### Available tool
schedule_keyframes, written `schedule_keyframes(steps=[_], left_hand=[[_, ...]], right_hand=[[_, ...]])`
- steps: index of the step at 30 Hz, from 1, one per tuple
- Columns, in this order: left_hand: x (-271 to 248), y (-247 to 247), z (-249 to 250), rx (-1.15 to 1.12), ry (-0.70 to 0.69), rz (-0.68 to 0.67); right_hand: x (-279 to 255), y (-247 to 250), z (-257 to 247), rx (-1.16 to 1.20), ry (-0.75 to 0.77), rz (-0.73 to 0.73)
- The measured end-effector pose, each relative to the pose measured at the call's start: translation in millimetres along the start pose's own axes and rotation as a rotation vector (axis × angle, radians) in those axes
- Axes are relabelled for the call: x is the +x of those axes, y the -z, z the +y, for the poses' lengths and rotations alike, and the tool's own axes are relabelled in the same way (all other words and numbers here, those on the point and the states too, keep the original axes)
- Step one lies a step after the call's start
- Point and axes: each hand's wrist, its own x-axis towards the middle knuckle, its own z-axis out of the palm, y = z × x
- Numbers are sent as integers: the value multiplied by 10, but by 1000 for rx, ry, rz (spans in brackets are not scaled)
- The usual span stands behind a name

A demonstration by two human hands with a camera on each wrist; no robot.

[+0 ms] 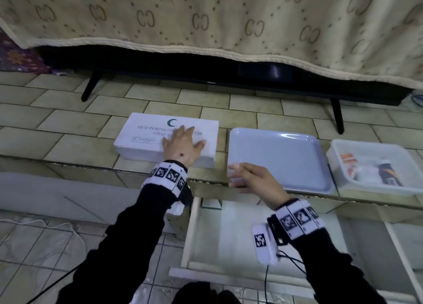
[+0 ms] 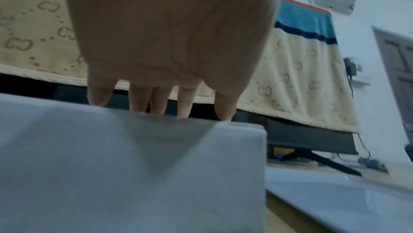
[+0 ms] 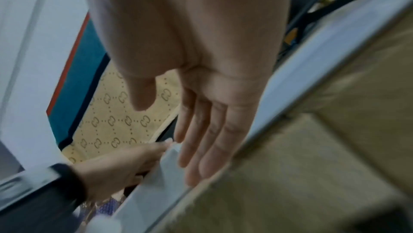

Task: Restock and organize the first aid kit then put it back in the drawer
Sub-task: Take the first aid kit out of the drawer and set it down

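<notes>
A white first aid kit box [image 1: 142,134] with a green crescent and printed lettering lies closed on the tiled counter. My left hand [image 1: 183,143] rests flat on its lid with straight, spread fingers; the left wrist view shows the fingertips [image 2: 138,106] on the box top [image 2: 111,166]. My right hand [image 1: 247,177] hovers open, fingers straight, by the near left corner of the pale tray [image 1: 286,157]. It holds nothing and looks blurred. In the right wrist view the right hand [image 3: 201,139] points toward the box [image 3: 161,171]. Below the counter an open drawer [image 1: 196,235] stands pulled out.
A clear plastic bin [image 1: 343,148] at the right holds a red-and-white packet and a dark bottle. A black TV stand with legs [image 1: 89,87] and a draped beige blanket [image 1: 206,17] sit behind. Cables trail near the drawer front.
</notes>
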Motion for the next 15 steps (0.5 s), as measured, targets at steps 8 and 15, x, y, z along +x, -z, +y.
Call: schedule_keyframes(steps=[8, 15], left_hand=[[-83, -291, 265, 104, 89, 26], [-142, -420, 270, 171, 108, 93]], right_hand=[[-1193, 417, 1501, -14, -361, -367], [-1511, 295, 2131, 382, -632, -159]])
